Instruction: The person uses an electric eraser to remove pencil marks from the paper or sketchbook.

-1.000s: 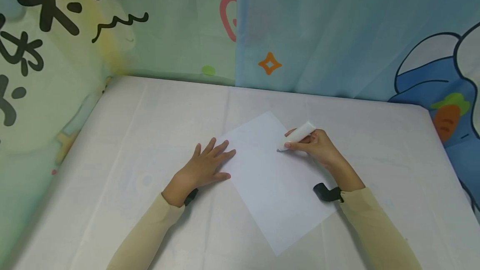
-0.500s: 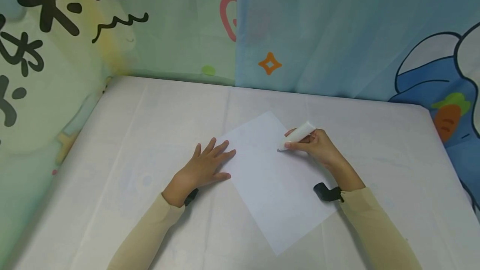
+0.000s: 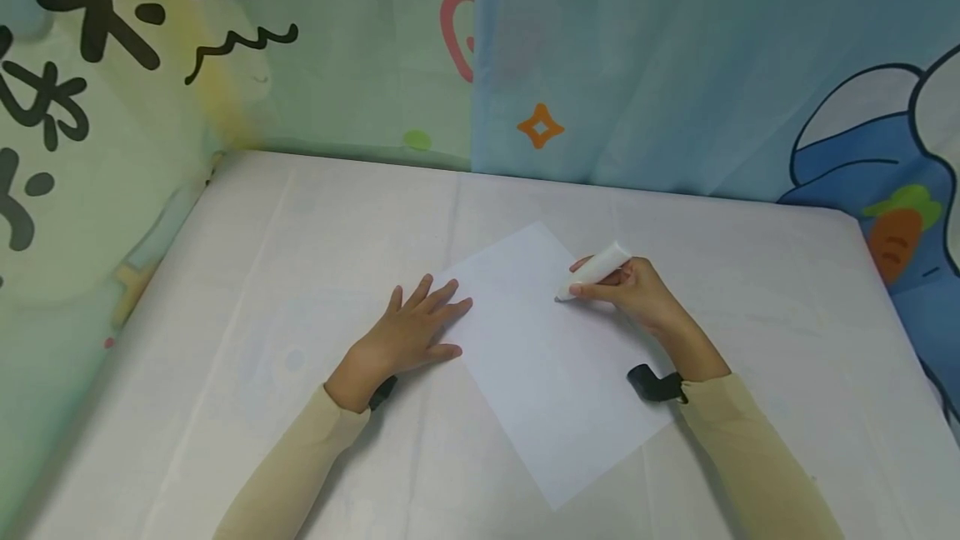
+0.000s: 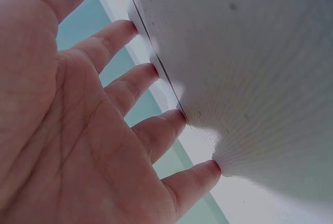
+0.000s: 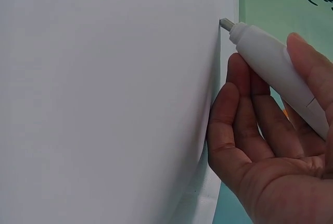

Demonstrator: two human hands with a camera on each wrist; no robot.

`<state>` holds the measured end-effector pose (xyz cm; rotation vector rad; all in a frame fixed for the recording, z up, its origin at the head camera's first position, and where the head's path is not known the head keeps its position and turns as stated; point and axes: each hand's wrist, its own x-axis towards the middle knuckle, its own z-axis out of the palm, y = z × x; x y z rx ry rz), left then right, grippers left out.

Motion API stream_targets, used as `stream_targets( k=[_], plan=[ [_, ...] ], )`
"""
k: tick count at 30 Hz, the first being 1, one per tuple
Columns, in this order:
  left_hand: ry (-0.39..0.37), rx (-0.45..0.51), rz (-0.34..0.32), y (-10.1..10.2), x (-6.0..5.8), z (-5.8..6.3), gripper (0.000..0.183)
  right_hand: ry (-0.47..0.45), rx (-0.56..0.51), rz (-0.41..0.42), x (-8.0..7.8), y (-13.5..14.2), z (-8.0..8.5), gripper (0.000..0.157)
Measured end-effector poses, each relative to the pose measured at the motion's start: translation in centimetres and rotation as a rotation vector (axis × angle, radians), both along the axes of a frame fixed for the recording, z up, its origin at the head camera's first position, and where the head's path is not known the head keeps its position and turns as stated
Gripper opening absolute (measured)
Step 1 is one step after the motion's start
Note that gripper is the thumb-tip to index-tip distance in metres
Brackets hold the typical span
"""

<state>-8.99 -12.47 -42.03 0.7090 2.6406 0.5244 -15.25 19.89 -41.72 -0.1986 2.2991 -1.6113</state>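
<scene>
A white sheet of paper (image 3: 540,373) lies turned at an angle on the white-covered table. My right hand (image 3: 641,294) holds a thick white pen-shaped tool (image 3: 600,265) between thumb and fingers, tilted over the sheet. In the right wrist view, the tool's body (image 5: 276,60) narrows to a grey angled tip (image 5: 226,24) that meets the white surface; the exact kind of tool is unclear. My left hand (image 3: 405,332) rests palm down with spread fingers at the sheet's left corner. In the left wrist view, its fingertips (image 4: 148,70) press at the sheet's edge and the white cover.
The white-covered table (image 3: 322,215) extends around the sheet. Printed curtains or cloth panels (image 3: 645,65) stand behind and to the left of it. A black wrist camera mount (image 3: 654,384) sits by the right cuff, over the sheet's right side.
</scene>
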Motion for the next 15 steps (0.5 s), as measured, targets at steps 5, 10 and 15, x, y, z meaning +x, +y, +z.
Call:
stream_targets(
  k=[5,10,15],
  plan=[
    [-0.006,-0.004,0.001,0.01,-0.05,0.01,0.067,-0.002,0.006,0.005,-0.04,-0.02,-0.01,0.044],
    [-0.002,-0.002,-0.005,-0.05,-0.06,0.07,0.067,-0.005,0.008,0.016,-0.04,-0.06,0.11,0.044],
    [-0.006,0.001,-0.005,-0.07,-0.08,0.04,0.067,0.002,0.009,0.005,-0.04,-0.1,0.12,0.041]
  ],
)
